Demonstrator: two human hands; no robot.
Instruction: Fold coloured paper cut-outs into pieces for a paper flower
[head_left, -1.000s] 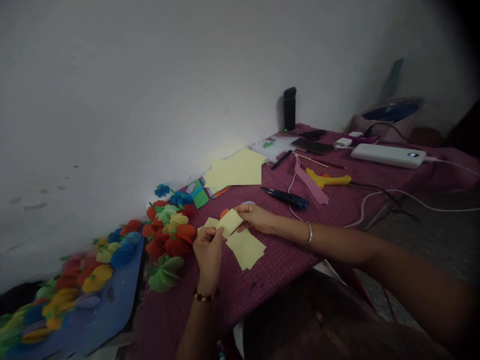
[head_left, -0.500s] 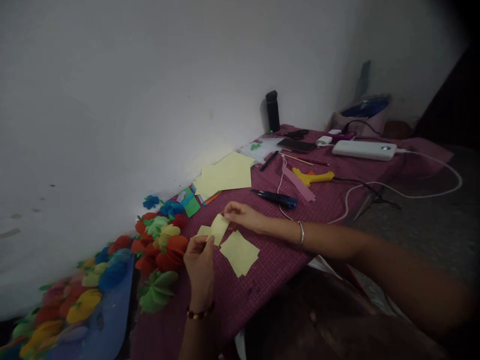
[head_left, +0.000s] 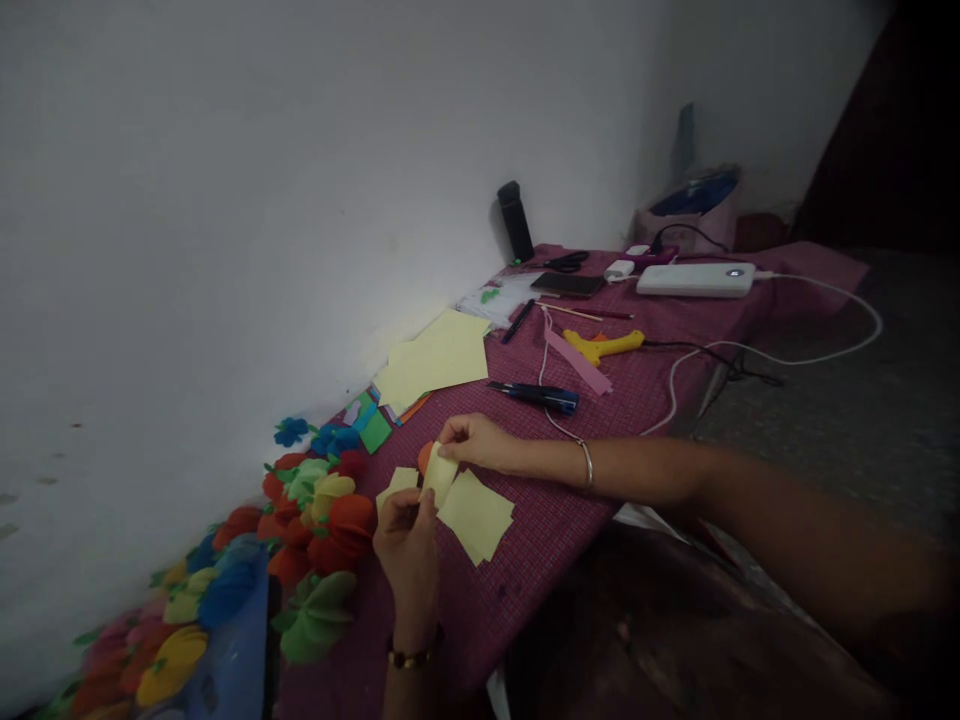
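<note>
Both my hands pinch one small pale yellow paper square (head_left: pixel 438 476) just above a low table covered in maroon cloth (head_left: pixel 570 500). My left hand (head_left: pixel 406 545) grips its lower end, fingers closed. My right hand (head_left: pixel 474 442) holds its upper end, fingers curled. The paper stands narrow, bent between the two hands. Under the hands lies a small stack of yellow squares (head_left: pixel 477 516), and another yellow piece (head_left: pixel 397 483) sits beside my left hand.
Colourful paper flowers (head_left: pixel 315 510) crowd the table's left end. Larger yellow sheets (head_left: pixel 435 362) lie by the wall. Further back lie a blue cutter (head_left: pixel 536 395), a yellow glue gun (head_left: pixel 602 345), a phone (head_left: pixel 568 284), a white power bank (head_left: pixel 696 279), cables and a black bottle (head_left: pixel 514 221).
The paper square has turned from lying flat between my hands to standing narrow and bent. Both hands have closed in on each other. The camera view has shifted to the right.
</note>
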